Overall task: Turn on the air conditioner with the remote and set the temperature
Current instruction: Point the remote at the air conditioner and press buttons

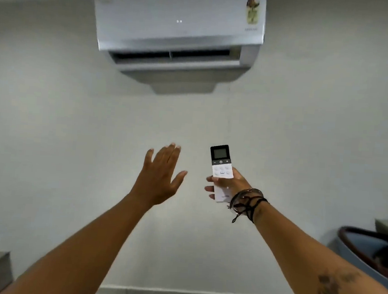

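The air conditioner [178, 27] sits high on the wall, and its flap looks open with two tiny lights glowing on the front, so I think it may be on now. The right hand [228, 184] holds the remote [221, 170] up in the air below it, with the fingers wrapped around the bottom half and the thumb lying across the small white buttons. The left hand [159, 174] is lifted beside it, not touching it, with the palm flat and the fingers spread a little apart and holding nothing (maybe it is feeling for cool air, but that is only my guess). The job now looks like setting how cold it gets. To do that well, keep the top of the remote pointed at the air conditioner, slide the thumb up to the plus or minus button under the little screen, and press one time for each step. Look at the screen after each press; I cannot read its number from here
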